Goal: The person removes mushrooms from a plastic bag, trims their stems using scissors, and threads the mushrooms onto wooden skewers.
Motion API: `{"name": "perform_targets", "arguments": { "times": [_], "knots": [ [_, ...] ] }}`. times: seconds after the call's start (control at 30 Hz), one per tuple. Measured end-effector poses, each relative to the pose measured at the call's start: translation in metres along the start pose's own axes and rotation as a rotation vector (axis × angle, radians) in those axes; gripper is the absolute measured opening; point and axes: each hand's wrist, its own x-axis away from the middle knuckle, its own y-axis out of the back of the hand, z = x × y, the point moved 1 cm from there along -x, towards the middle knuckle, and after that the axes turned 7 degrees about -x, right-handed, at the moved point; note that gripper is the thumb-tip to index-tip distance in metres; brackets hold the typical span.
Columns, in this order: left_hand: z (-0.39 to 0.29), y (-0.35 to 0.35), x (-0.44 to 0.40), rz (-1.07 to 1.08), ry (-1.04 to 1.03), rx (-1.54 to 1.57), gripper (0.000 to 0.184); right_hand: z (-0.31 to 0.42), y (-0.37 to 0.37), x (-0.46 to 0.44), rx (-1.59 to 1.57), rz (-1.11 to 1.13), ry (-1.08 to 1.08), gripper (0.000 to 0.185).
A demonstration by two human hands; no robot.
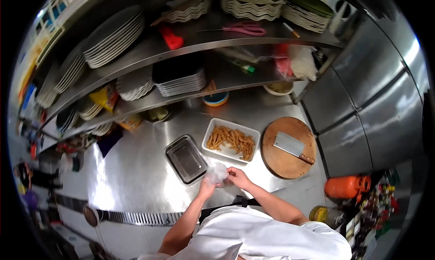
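A crumpled piece of thin clear plastic [217, 171] is between my two hands, in front of my body; whether it is a bag or a glove I cannot tell. It covers much of my left hand [208, 184], whose fingers are mostly hidden by it. My right hand [239, 178] pinches its right side with bent fingers. Just beyond the hands stands a white rectangular tub [210, 147] with brown, finger-like food pieces [231, 141], perhaps chicken feet. An oblong metal tray [185, 159] lies left of the tub, close to my left hand.
On the right, a cleaver [290, 144] lies on a round wooden chopping board [281, 167]. Steel shelves [195, 47] above the counter [131, 169] carry stacked plates [113, 38], black trays [179, 74] and pink scissors [244, 29]. An orange gas cylinder [346, 187] is at lower right.
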Motion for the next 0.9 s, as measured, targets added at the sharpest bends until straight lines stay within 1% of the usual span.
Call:
{"name": "perform_targets", "arguments": {
  "times": [0.03,0.07,0.1,0.13,0.17,0.2,0.23,0.27,0.3,0.33,0.37,0.43,0.47,0.53,0.57,0.6,0.63,0.67,0.73,0.77,0.8,0.87,0.9],
  "knots": [
    [-0.002,-0.003,-0.001,0.007,-0.005,0.295,0.036,0.0,0.003,0.007,-0.113,-0.035,-0.068,0.015],
    [-0.004,0.0,-0.001,0.046,-0.005,0.3,0.036,0.0,0.001,0.013,-0.232,-0.062,-0.134,0.014],
    [-0.019,0.009,0.002,0.052,-0.163,-0.055,0.034,-0.003,-0.002,0.018,-0.238,-0.094,-0.132,0.014],
    [-0.037,0.017,0.004,0.051,-0.329,-0.41,0.032,-0.007,-0.005,0.021,-0.373,-0.089,-0.155,0.013],
    [-0.058,0.019,0.008,0.075,-0.337,-0.407,0.032,-0.011,-0.009,0.024,-0.509,-0.081,-0.176,0.014],
    [-0.079,0.016,0.015,0.059,-0.168,-0.351,0.029,-0.006,-0.017,0.03,-0.515,-0.102,-0.176,0.014],
    [-0.087,0.013,0.021,0.038,0.005,-0.296,0.027,0.011,-0.027,0.037,-0.455,-0.159,-0.183,0.015],
    [-0.082,0.013,0.022,0.048,0.01,-0.299,0.027,0.022,-0.034,0.04,-0.397,-0.207,-0.19,0.017],
    [-0.076,0.015,0.021,-0.064,-0.259,-0.443,0.026,0.023,-0.036,0.04,-0.406,-0.209,-0.192,0.017],
    [-0.076,0.016,0.022,-0.18,-0.53,-0.585,0.025,0.023,-0.037,0.038,-0.345,-0.193,-0.123,0.019],
    [-0.072,0.017,0.021,-0.18,-0.518,-0.594,0.025,0.021,-0.038,0.038,-0.287,-0.174,-0.061,0.02],
    [-0.073,0.018,0.019,0.028,-0.248,-0.403,0.026,0.037,-0.043,0.046,-0.314,-0.161,-0.07,0.018],
    [-0.063,0.023,0.013,0.137,-0.212,-0.468,0.032,0.044,-0.042,0.044,-0.337,-0.141,-0.052,0.017],
    [-0.106,0.021,0.029,0.027,-0.39,-0.326,0.039,0.055,-0.038,0.036,-0.34,-0.155,-0.034,0.014],
    [-0.116,0.02,0.029,0.008,-0.377,-0.333,0.039,0.061,-0.035,0.03,-0.434,-0.152,-0.036,0.013],
    [-0.124,0.018,0.032,-0.06,-0.455,-0.447,0.042,0.065,-0.033,0.028,-0.529,-0.149,-0.044,0.013],
    [-0.13,0.017,0.036,-0.131,-0.533,-0.564,0.045,0.082,-0.036,0.031,-0.479,-0.124,-0.055,0.012],
    [-0.133,0.015,0.039,-0.158,-0.52,-0.575,0.045,0.091,-0.038,0.033,-0.475,-0.094,-0.063,0.012],
    [-0.139,0.011,0.042,-0.216,-0.523,-0.541,0.042,0.104,-0.04,0.031,-0.35,-0.009,-0.016,0.011],
    [-0.143,0.01,0.045,-0.236,-0.532,-0.49,0.038,0.108,-0.038,0.03,-0.412,0.032,-0.052,0.012],
    [-0.147,0.011,0.049,-0.257,-0.522,-0.497,0.038,0.112,-0.039,0.031,-0.409,0.054,-0.06,0.012],
    [-0.155,0.012,0.055,-0.345,-0.449,-0.562,0.032,0.122,-0.041,0.033,-0.528,0.156,-0.061,0.018],
    [-0.153,0.013,0.053,-0.438,-0.46,-0.526,0.029,0.125,-0.042,0.034,-0.435,0.236,0.016,0.025]
  ]
}}
